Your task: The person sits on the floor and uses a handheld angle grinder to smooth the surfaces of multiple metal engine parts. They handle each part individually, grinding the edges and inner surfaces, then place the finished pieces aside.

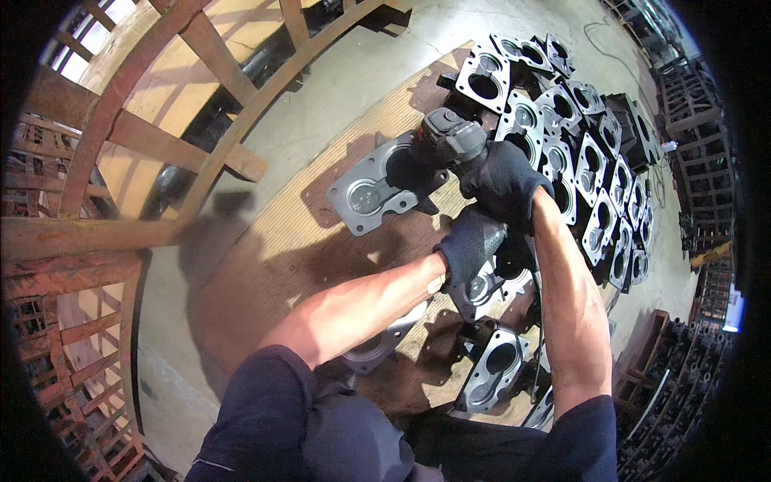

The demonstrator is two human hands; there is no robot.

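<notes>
A dark power tool (454, 138) with a blocky, battery-like end is in my hands, tilted. My right hand (507, 181), in a black glove, closes around its body just below that end. Pressed close beneath it, my left hand (474, 241), also gloved, is closed around the tool's lower part; the fingers and the tool's tip are mostly hidden. Directly below the hands is a grey metal casting (482, 287) with round openings, partly covered by the left hand. Another flanged casting (361, 195) lies to the left of the tool, and one more casting (491, 373) is nearer to me.
Several similar castings (590, 165) stand in close rows at the right. A ribbed brown sheet (265, 273) covers the concrete floor (173, 377) beneath the work. Rusty slatted metal racks (96, 229) border the left; a crate of dark parts (683, 386) is at lower right.
</notes>
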